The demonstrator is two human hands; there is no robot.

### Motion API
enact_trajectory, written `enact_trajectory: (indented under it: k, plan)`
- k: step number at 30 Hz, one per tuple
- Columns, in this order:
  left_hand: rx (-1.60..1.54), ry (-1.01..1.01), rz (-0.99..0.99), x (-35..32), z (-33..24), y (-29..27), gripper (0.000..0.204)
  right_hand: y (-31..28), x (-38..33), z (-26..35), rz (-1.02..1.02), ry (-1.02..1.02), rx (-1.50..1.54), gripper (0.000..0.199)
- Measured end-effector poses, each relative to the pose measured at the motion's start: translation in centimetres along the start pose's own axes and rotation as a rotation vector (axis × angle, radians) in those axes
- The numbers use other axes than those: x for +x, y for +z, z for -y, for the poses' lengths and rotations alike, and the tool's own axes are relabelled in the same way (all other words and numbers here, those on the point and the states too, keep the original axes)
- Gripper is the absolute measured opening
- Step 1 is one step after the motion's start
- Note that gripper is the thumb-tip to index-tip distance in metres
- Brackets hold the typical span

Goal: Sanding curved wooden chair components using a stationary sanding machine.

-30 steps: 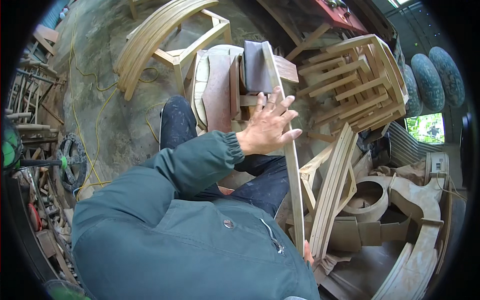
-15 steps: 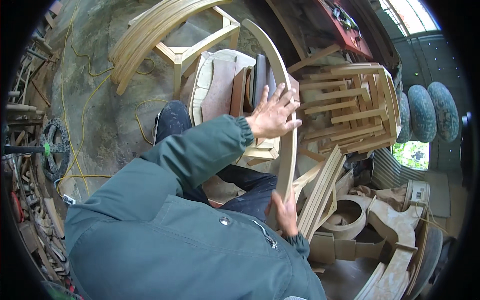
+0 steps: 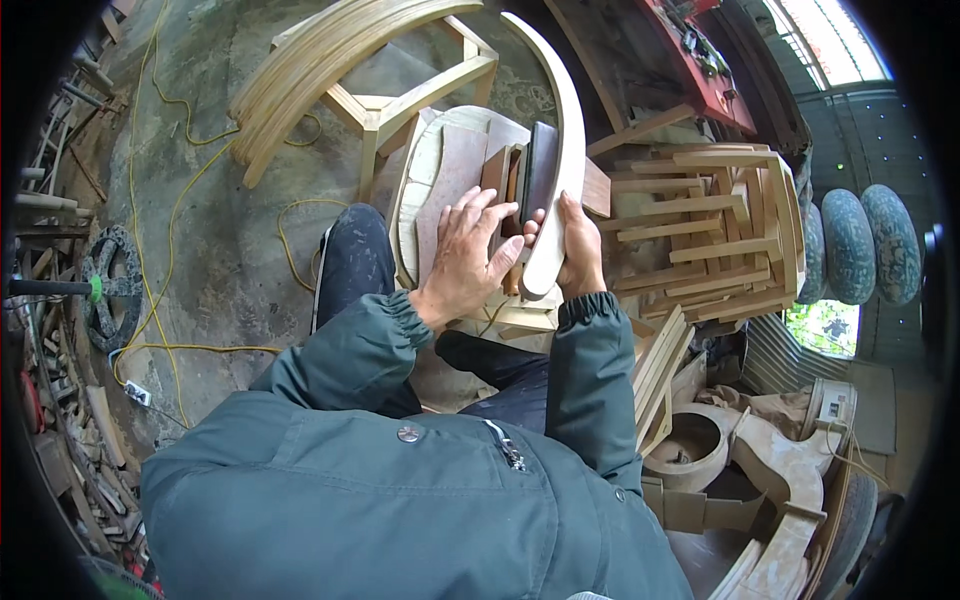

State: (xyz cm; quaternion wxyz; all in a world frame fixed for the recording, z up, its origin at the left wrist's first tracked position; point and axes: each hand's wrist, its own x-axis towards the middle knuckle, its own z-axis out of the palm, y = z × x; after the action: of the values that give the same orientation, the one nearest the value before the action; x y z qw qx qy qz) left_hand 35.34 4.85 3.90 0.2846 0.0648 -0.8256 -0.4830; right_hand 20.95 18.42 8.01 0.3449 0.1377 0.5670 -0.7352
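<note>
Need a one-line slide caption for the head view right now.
Both hands, left and right, grip a curved wooden piece over a workbench.

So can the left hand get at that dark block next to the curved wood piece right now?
Probably yes. The left hand lies flat just beside the dark block, fingertips nearly at it, with nothing between them. The right hand grips the curved piece on the far side.
</note>
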Motion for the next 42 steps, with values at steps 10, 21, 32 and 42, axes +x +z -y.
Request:
enact_trajectory:
  k: [10, 21, 32, 42]
  plan:
    - [0.076, 0.157, 0.181, -1.7, -4.8, 2.3, 0.059, -7.6, -24.8, -11.0, -0.153, -0.095, -0.432, 0.033]
    - [0.148, 0.305, 0.419, -4.1, -7.6, 8.5, 0.074, -20.4, -49.2, -22.5, -0.534, 0.189, -0.174, 0.049]
    - [0.004, 0.312, 0.413, -5.1, -9.4, 9.4, 0.070, -24.3, -55.4, -19.8, -0.387, 0.110, -0.303, 0.057]
    - [-0.155, 0.348, 0.358, -6.1, -10.4, 10.8, 0.074, -32.3, -60.0, -28.5, -0.499, 0.129, -0.706, 0.059]
